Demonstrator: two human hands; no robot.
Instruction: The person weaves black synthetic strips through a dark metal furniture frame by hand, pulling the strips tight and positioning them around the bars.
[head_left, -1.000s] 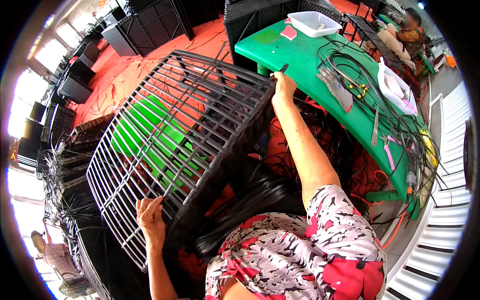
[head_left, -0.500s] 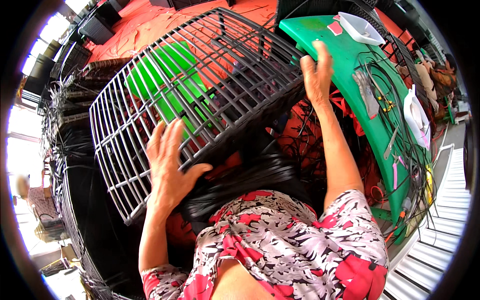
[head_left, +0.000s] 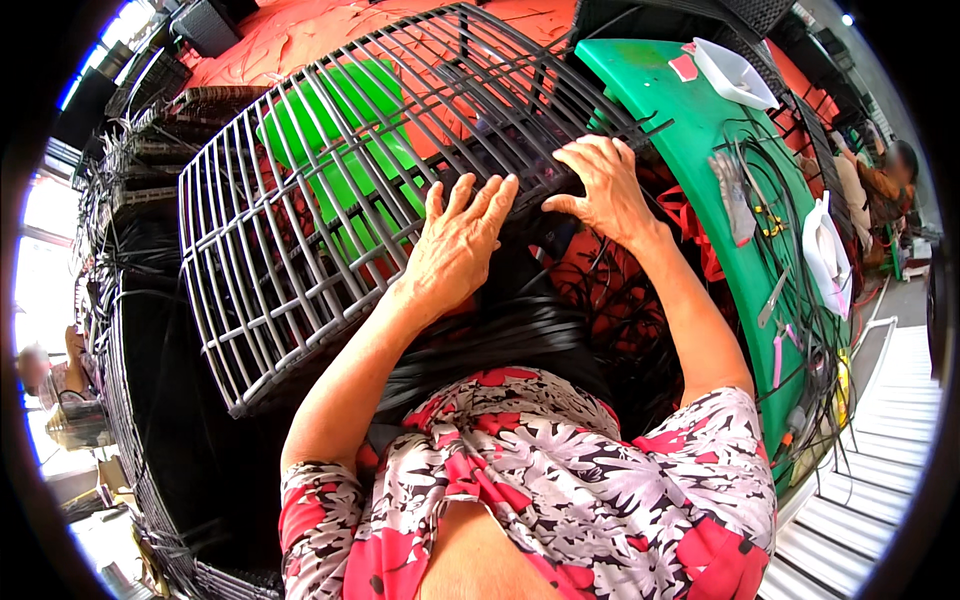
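A dark grey wicker furniture frame with long parallel bars and a few crossbars lies tilted across my lap. My left hand rests along its near edge, fingers stretched out over the bars. To the right, my right hand is at the same edge, with fingers slightly bent and apart and the thumb spread. Neither hand is closed round a bar. Glossy black material covers my lap under the frame. Through the bars a bright green plastic piece shows.
On my right stands a green table with white trays, a grey glove, scissors and loose black strands. Stacked wicker pieces crowd the left. Red sheeting covers the floor beyond. Other people sit far left and far right.
My left hand has moved right and up along the near edge. My right hand has come left and down from the frame's right corner. The frame has shifted slightly upward.
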